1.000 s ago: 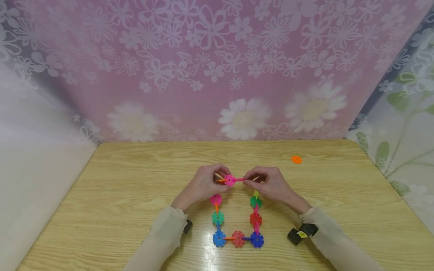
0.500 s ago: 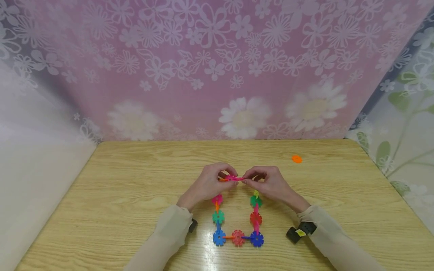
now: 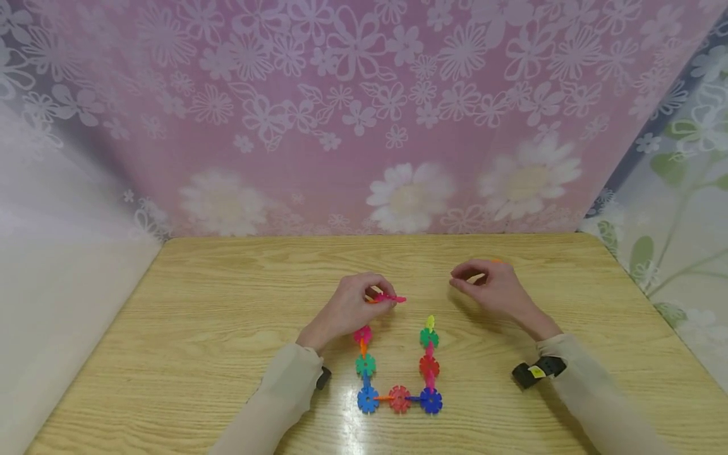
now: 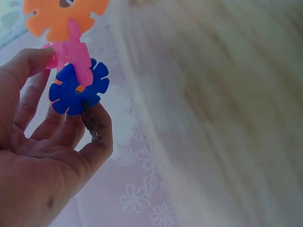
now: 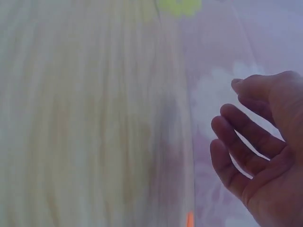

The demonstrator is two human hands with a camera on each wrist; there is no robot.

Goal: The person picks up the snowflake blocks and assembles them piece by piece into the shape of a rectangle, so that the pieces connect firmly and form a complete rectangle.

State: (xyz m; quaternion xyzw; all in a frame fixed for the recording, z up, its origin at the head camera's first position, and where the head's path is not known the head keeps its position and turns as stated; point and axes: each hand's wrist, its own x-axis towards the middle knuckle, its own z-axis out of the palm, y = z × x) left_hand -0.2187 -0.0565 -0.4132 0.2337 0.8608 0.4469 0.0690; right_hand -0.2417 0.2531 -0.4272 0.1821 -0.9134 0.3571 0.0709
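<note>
Notched plastic snowflake discs are linked edge to edge into a chain [image 3: 400,400] that lies on the table as a U shape. My left hand [image 3: 347,313] pinches its upper left end, where a pink disc [image 3: 401,299] sticks out past the fingertips. Up close in the left wrist view, orange [image 4: 66,21], pink [image 4: 80,56] and blue [image 4: 79,90] discs show at the fingers. A yellow disc [image 3: 430,322] tops the chain's right side. Holding nothing, my right hand [image 3: 495,291] hovers right of the chain with fingers loosely curved; it mostly hides a loose orange disc [image 3: 497,260].
The wooden table [image 3: 227,272] ends at a pink flowered curtain [image 3: 318,126] behind. Pale cloth [image 3: 57,284] hangs on the left, and leaf-patterned cloth [image 3: 682,208] on the right. Each wrist wears a black camera [image 3: 526,376].
My right hand has let go of the pink disc and moved right and away toward the loose orange disc. My left hand stays in place, still pinching the chain's end.
</note>
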